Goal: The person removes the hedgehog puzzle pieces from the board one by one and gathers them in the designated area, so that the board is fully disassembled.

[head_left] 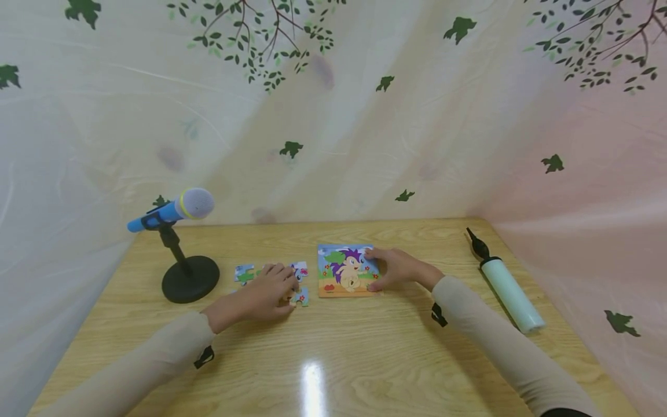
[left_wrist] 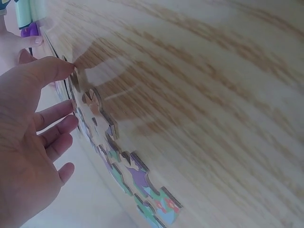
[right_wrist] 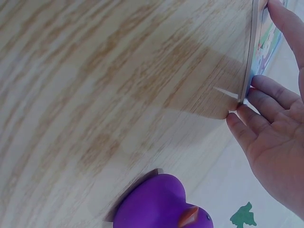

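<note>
A square picture puzzle board (head_left: pixel 345 271) showing a purple-spined hedgehog lies flat on the wooden table (head_left: pixel 333 359). My right hand (head_left: pixel 379 270) rests at its right edge. In the right wrist view its straight fingers (right_wrist: pixel 247 118) touch the board's edge (right_wrist: pixel 248 71), with the thumb further along the same edge. Several loose jigsaw pieces (head_left: pixel 299 270) lie left of the board. My left hand (head_left: pixel 283 286) is over them. The left wrist view shows its thumb tip (left_wrist: pixel 61 69) touching a piece (left_wrist: pixel 92 102), the other fingers relaxed beside the row of pieces (left_wrist: pixel 142 183).
A blue microphone (head_left: pixel 174 209) on a black round-based stand (head_left: pixel 190 279) stands at the left. A pale green hand pump (head_left: pixel 508 289) lies along the right edge. A purple toy duck (right_wrist: pixel 159 204) shows in the right wrist view. Leaf-printed curtains enclose the table.
</note>
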Tool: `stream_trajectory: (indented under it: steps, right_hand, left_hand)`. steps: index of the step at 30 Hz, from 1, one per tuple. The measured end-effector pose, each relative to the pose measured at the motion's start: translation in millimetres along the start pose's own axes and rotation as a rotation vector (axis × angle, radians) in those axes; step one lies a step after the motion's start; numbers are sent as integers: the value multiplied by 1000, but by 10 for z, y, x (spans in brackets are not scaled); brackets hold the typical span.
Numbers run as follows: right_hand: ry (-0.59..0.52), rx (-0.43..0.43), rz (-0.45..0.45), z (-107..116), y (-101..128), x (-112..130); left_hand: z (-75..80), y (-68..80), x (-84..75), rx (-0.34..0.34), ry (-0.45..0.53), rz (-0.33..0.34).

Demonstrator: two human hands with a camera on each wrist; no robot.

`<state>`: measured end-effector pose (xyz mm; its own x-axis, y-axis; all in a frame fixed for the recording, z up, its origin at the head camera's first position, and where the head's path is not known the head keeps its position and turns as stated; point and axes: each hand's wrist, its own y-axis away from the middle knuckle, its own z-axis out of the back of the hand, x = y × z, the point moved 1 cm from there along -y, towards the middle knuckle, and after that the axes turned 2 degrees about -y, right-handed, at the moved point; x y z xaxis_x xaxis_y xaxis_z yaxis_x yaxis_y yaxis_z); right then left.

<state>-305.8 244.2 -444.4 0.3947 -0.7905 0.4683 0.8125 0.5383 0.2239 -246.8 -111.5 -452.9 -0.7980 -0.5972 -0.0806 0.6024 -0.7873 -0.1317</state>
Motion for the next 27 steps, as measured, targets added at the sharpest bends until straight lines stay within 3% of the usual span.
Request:
stream_trajectory:
  steps: [27]
  right_hand:
    - [-8, 13, -18, 4, 8, 17]
  left_hand:
    - [1, -19, 6, 72, 75, 64]
